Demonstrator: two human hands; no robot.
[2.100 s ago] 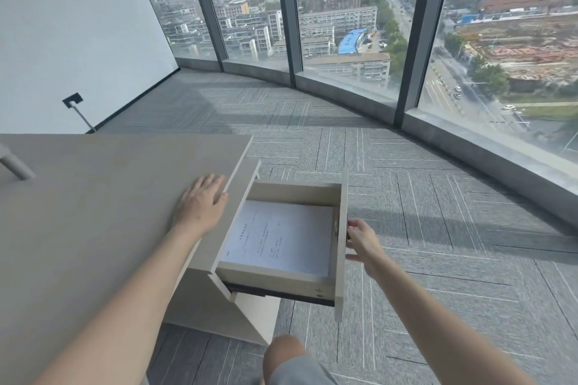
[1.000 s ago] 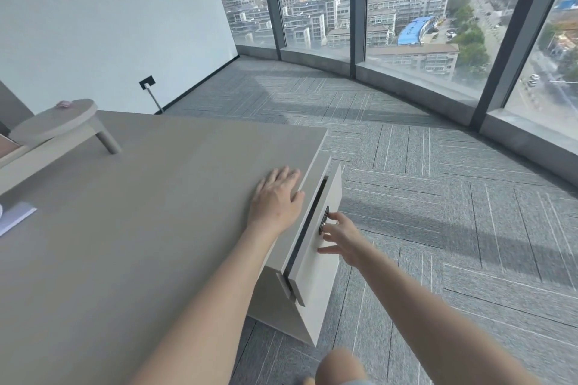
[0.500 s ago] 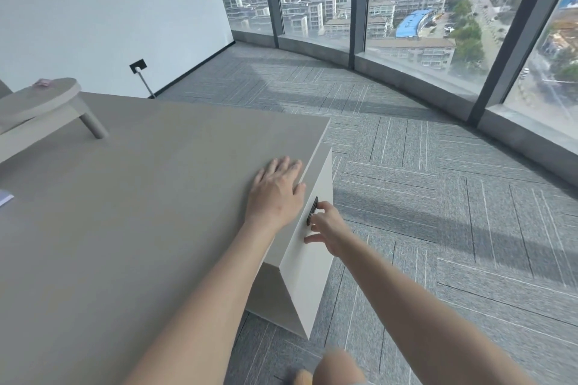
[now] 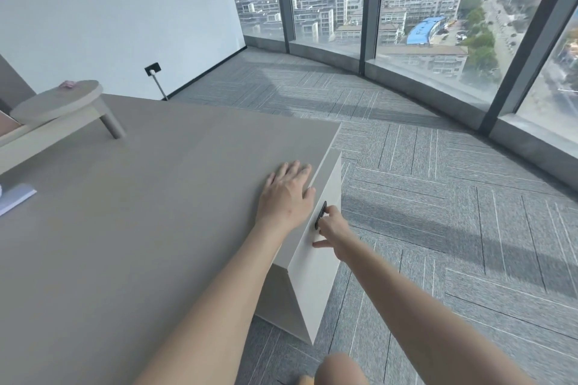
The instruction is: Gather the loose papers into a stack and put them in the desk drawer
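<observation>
Right grip (image 4: 333, 233) is curled on the handle (image 4: 321, 214) of the closed drawer (image 4: 316, 272); left grip (image 4: 286, 195) is laid flat, fingers spread, on the table (image 4: 125, 228).

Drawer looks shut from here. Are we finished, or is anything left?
Nearly. Done: the drawer front sits flush with the desk, so papers cannot be seen. In hand: the right hand is at the dark handle; the left hand lies flat on top. Left: something white lies at the desk's left edge, possibly paper.

Round stand (image 4: 56, 100), windows (image 4: 416, 3), carpet (image 4: 438, 197)
</observation>
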